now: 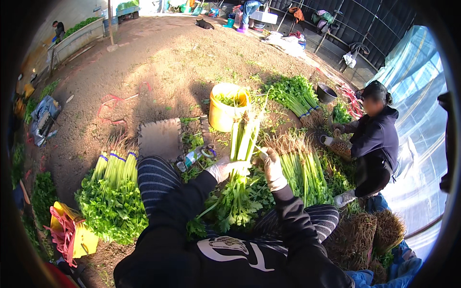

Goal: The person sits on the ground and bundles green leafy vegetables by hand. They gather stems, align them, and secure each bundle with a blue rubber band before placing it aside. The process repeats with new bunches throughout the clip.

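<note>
My left hand (226,168), in a pale glove, is closed around a bunch of celery (242,144), held roots up with its leaves hanging over my lap. Beside it, my gloved right hand (268,163) pinches a thin stalk at the bunch's right side. A pile of loose celery with roots (300,169) lies just right of that hand. To the left, several celery bundles (113,180) lie with purple ties near their roots. Behind the held bunch stands a yellow bucket (224,111) with greens in it.
A co-worker (374,129) squats at the right near more tied celery (295,93) and a black bowl (326,93). A plastic bottle (191,158) and a flat mat (160,138) lie before me. At lower left is a yellow container (84,239) with pink strips.
</note>
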### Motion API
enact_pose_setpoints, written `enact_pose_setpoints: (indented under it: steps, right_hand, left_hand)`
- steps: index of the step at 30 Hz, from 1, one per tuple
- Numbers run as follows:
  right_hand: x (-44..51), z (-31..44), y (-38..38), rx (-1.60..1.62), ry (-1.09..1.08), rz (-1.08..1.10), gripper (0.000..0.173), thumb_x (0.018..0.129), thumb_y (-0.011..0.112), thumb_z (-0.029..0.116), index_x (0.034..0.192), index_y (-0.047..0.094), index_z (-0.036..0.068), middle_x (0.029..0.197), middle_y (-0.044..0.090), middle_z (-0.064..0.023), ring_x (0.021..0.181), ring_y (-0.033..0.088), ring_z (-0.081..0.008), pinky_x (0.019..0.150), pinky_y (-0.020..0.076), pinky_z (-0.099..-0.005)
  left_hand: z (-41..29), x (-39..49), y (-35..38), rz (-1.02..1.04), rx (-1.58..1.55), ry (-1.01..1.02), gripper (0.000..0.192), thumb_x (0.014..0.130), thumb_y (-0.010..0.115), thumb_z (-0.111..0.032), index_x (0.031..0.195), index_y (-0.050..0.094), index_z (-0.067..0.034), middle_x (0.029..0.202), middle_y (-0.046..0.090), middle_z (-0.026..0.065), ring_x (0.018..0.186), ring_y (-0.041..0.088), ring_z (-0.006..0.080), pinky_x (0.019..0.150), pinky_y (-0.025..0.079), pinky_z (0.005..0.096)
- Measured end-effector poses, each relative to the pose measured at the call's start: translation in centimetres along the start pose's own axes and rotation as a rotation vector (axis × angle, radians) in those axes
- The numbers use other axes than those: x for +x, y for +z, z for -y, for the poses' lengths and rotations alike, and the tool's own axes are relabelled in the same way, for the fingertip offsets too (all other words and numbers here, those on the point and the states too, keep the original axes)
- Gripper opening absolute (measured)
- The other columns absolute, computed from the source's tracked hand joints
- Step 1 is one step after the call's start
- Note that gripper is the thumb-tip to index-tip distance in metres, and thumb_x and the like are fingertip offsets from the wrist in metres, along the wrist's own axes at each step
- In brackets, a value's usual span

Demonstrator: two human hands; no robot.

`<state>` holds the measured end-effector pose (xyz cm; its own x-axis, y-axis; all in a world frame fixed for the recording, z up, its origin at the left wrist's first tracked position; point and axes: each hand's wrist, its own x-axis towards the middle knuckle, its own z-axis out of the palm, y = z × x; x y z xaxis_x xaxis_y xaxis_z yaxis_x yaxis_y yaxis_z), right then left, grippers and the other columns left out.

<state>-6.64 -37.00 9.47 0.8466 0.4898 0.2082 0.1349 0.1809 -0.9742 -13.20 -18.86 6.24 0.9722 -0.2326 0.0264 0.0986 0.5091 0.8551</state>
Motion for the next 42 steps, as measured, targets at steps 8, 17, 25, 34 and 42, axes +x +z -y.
enact_pose_setpoints:
  steps: [8,17,25,34,42]
  right_hand:
    - [3.9,5.4,-2.7,0.8,0.173,-0.293,0.02,0.097,0.044,0.021,0.097,0.06,0.009,0.073,0.058,-0.0018,0.049,0.035,-0.0078,0.044,0.0261,-0.0207]
    - [7.1,10.5,-10.0,-0.014,-0.073,-0.205,0.03,0.094,0.051,0.027,0.114,0.058,0.006,0.096,0.068,-0.0087,0.079,0.064,-0.0125,0.064,0.049,-0.0233]
    - [0.5,0.3,-3.0,0.566,0.207,0.114,0.06,0.081,0.074,0.024,0.13,0.048,0.001,0.125,0.056,-0.0174,0.118,0.053,-0.0276,0.097,0.0459,-0.0391]
    - [2.3,2.6,0.5,0.513,-0.075,0.006,0.024,0.084,0.066,0.008,0.105,0.062,-0.002,0.097,0.066,-0.0098,0.085,0.064,-0.0212,0.081,0.0529,-0.0336]
    - [5.0,5.8,5.9,-0.132,-0.469,-0.252,0.052,0.097,0.051,0.018,0.141,0.032,0.0,0.132,0.047,-0.0135,0.12,0.047,-0.0191,0.101,0.0376,-0.0292]
  left_hand:
    - [1.0,-0.2,-0.9,0.089,0.102,-0.071,0.023,0.086,0.066,-0.016,0.104,0.062,0.0,0.087,0.064,0.0072,0.076,0.065,0.0184,0.07,0.054,0.0337]
    - [0.0,-0.7,1.5,0.224,0.165,-0.127,0.032,0.083,0.072,-0.019,0.107,0.06,-0.001,0.091,0.066,0.0087,0.078,0.067,0.0187,0.07,0.054,0.0323]
    - [0.6,-0.1,2.0,0.338,0.264,-0.114,0.025,0.085,0.067,-0.01,0.108,0.059,-0.002,0.094,0.065,0.0086,0.084,0.066,0.02,0.077,0.054,0.0349]
    - [1.4,0.3,2.6,-0.054,0.627,0.244,0.073,0.082,0.073,-0.017,0.14,0.03,-0.006,0.131,0.05,0.0108,0.115,0.051,0.0186,0.1,0.042,0.0356]
    - [5.8,3.1,-0.3,-0.202,0.268,0.278,0.031,0.098,0.047,-0.029,0.122,0.051,-0.011,0.103,0.06,0.0067,0.091,0.058,0.0161,0.074,0.051,0.0377]
